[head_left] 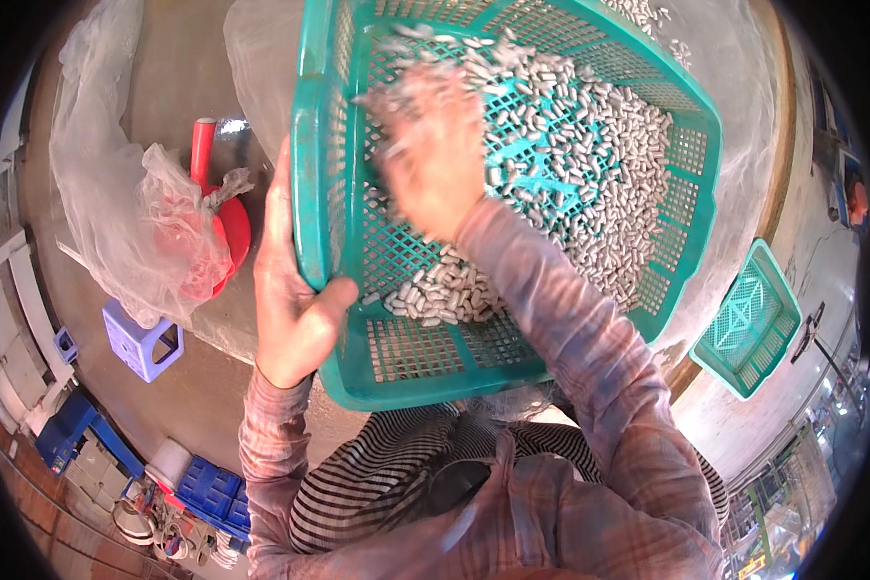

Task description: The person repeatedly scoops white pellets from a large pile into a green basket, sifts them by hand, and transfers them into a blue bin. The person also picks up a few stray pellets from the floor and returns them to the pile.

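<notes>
A large green plastic basket [691,222] with mesh walls and floor is tilted in front of me. Many small whitish-grey, capsule-shaped pieces [599,145] lie spread over its bottom, thickest toward the right side, with a smaller heap [445,290] at the near left. My left hand [300,300] grips the basket's left rim, thumb over the edge and fingers along the outside. Inside the basket my right hand [435,155] is among the pieces at the upper left. Motion smears its fingers, so their state and whatever they hold are unclear.
At left stand a red long-handled scoop [203,159], clear plastic sheeting [155,232] and a purple stool [140,338]. A smaller green basket [750,319] lies at right. More loose pieces [648,19] lie beyond the large basket's far edge. Blue crates [208,488] stand at lower left.
</notes>
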### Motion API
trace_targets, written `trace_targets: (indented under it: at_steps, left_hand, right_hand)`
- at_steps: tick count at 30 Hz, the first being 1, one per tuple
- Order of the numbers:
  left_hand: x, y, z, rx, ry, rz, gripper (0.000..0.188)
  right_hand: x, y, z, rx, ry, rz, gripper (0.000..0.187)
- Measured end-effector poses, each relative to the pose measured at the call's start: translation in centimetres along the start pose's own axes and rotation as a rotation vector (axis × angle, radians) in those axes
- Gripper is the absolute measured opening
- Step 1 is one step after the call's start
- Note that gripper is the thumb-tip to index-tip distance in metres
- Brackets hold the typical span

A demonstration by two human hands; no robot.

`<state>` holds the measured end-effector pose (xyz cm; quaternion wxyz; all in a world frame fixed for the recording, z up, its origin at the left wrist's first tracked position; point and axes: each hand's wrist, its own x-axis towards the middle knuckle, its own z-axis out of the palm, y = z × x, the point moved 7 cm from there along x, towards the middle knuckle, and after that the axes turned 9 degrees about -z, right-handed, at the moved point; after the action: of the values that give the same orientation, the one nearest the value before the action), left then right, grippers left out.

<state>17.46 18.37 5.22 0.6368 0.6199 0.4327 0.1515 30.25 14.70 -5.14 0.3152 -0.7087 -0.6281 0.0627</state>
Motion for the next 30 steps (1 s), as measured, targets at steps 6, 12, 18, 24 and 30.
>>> trace_targets:
  at_steps: [6,12,18,24,30]
  left_hand:
    - [-1.0,0.0,-1.0,0.059,0.043,0.031,0.101]
    - [-0.6,0.1,0.0,0.025,0.039,-0.025,0.101]
    - [-0.2,0.3,0.2,0.002,0.043,-0.012,0.102]
    - [-1.9,1.1,0.2,0.033,0.058,0.031,0.099]
    - [-1.4,1.2,0.7,0.091,0.032,0.061,0.100]
  right_hand:
    - [-15.8,2.3,-4.4,0.153,-0.652,-0.408,0.056]
    - [-8.0,13.6,-4.8,-0.221,-0.008,0.351,0.057]
    - [-2.6,-4.7,-0.2,0.040,-0.228,-0.124,0.063]
    - [-17.9,7.2,-5.4,0.202,-0.685,-0.195,0.054]
    - [-4.5,9.9,-3.5,-0.135,0.064,0.254,0.063]
